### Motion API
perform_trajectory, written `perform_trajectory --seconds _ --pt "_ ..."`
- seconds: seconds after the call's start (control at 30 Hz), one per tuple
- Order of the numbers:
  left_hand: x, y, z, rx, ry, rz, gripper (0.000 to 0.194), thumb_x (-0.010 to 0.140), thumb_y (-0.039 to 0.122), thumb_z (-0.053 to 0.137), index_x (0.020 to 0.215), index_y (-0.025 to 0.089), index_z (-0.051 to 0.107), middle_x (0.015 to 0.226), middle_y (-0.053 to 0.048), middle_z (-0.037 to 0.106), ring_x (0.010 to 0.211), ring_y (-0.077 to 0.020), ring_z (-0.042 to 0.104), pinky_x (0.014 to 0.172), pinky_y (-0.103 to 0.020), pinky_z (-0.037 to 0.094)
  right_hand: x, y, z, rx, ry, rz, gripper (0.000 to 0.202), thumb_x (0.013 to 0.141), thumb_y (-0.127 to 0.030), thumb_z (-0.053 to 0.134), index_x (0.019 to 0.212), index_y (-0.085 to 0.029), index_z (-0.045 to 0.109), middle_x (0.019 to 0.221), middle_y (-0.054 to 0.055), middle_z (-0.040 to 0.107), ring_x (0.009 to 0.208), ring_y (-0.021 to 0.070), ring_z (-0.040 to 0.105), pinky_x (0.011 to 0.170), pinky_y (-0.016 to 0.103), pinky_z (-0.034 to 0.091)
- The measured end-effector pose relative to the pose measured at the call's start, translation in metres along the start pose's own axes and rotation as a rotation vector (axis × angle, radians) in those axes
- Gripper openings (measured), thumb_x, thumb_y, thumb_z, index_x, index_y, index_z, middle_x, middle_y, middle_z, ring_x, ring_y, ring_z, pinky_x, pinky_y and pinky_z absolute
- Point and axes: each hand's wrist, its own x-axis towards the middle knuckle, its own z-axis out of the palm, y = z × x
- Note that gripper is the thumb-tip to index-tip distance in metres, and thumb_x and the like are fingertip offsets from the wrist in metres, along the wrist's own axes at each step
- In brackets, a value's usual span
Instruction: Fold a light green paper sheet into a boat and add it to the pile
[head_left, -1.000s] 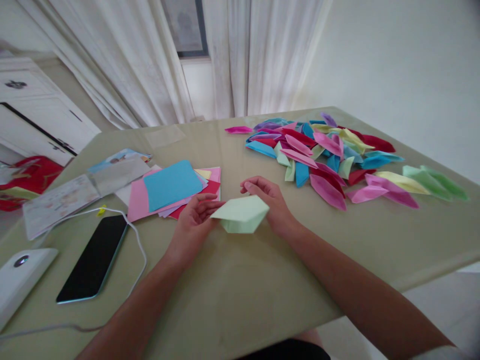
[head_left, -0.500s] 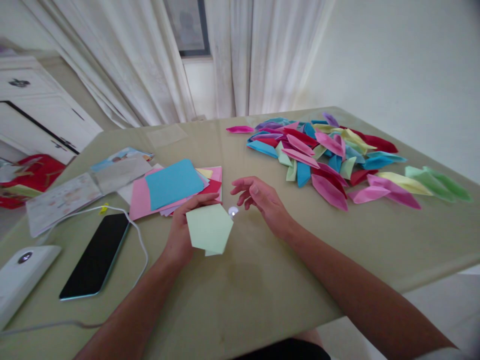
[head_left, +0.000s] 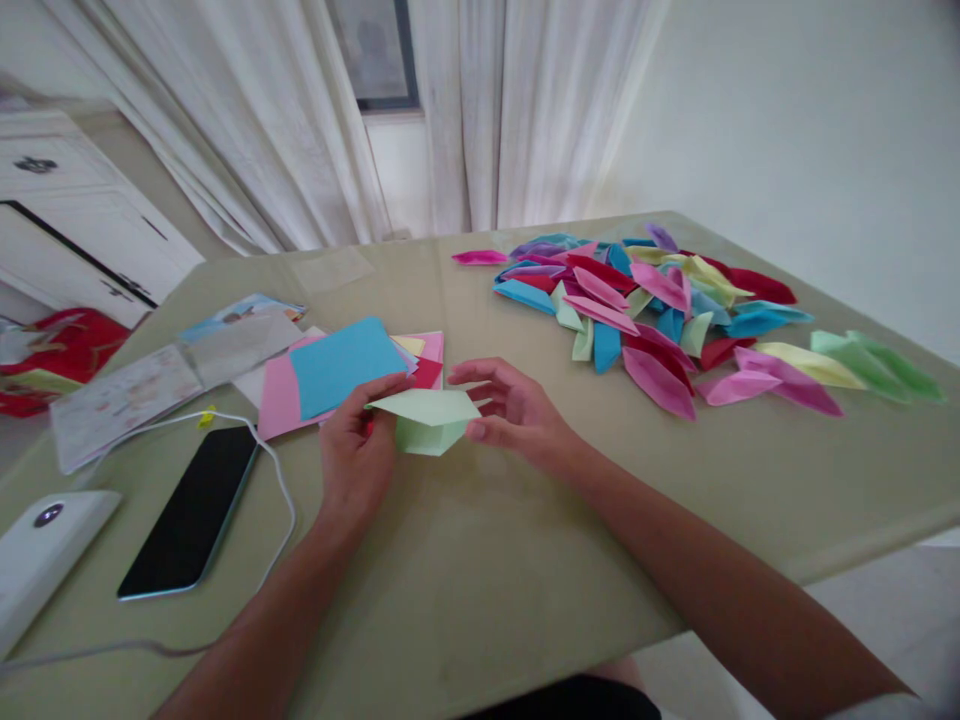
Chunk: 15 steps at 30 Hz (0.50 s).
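Note:
A pale green folded paper (head_left: 431, 408) hangs above the table, seen nearly edge-on, with its layers spread apart at the front. My left hand (head_left: 358, 440) grips its left end between thumb and fingers. My right hand (head_left: 517, 405) is at the paper's right end, fingers apart and curved, thumb close to the corner; whether it touches is hard to tell. Behind my left hand lies a stack of coloured sheets with a blue sheet (head_left: 345, 365) on top.
Many folded coloured papers (head_left: 600, 290) are heaped at the back right of the table (head_left: 480, 600). On the left lie a black phone (head_left: 191, 510), a white device (head_left: 52, 550), a white cable (head_left: 289, 490) and printed packets (head_left: 124, 400).
The green paper has tilted from face-on to nearly edge-on and risen slightly. My right hand has moved left to the paper's right end, its thumb now lower.

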Motion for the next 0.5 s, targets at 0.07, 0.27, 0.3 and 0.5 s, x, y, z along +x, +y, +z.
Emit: perform_trajectory --seconds 0.07,0.27,0.3,0.5 --pt "0.0001 -0.0004 0.0012 0.01 0.0 -0.009 0.025 0.095 0.035 0.067 0.113 0.023 0.081 0.105 -0.003 0.081 0.093 -0.0229 0.072 0.08 -0.03 0.052 0.001 0.0014 0.0007 0.015 0.03 0.002 0.057 0.078 -0.046 0.091 0.125 -0.027 0.067 0.133 0.009 0.069 0.108 0.024 0.071 0.09 0.038 0.06" --pt "-0.0014 -0.0032 0.0012 0.083 -0.021 0.02 0.028 0.097 0.042 0.068 0.111 0.021 0.082 0.091 -0.001 0.077 0.076 -0.0196 0.063 0.067 -0.027 0.043 0.0025 0.0016 -0.0009 0.055 0.053 0.002 0.054 0.079 -0.049 0.089 0.122 -0.025 0.068 0.12 0.008 0.072 0.102 0.0236 0.073 0.089 0.038 0.061" --pt "-0.002 -0.0027 0.0005 0.106 -0.024 0.031 0.029 0.098 0.042 0.067 0.113 0.022 0.082 0.094 -0.002 0.077 0.077 -0.0198 0.063 0.068 -0.027 0.043 0.0025 0.0012 -0.0011 0.059 0.057 0.002 0.053 0.08 -0.05 0.088 0.123 -0.025 0.068 0.12 0.008 0.072 0.101 0.0231 0.073 0.088 0.038 0.061" --pt "-0.0045 0.0014 -0.0014 0.175 -0.059 0.092 0.03 0.101 0.041 0.063 0.118 0.025 0.082 0.105 -0.003 0.081 0.09 -0.0234 0.069 0.079 -0.03 0.047 0.0032 -0.0001 -0.0022 -0.003 0.123 0.007 0.044 0.09 -0.058 0.075 0.118 -0.024 0.072 0.119 0.008 0.073 0.1 0.0217 0.069 0.085 0.034 0.058"
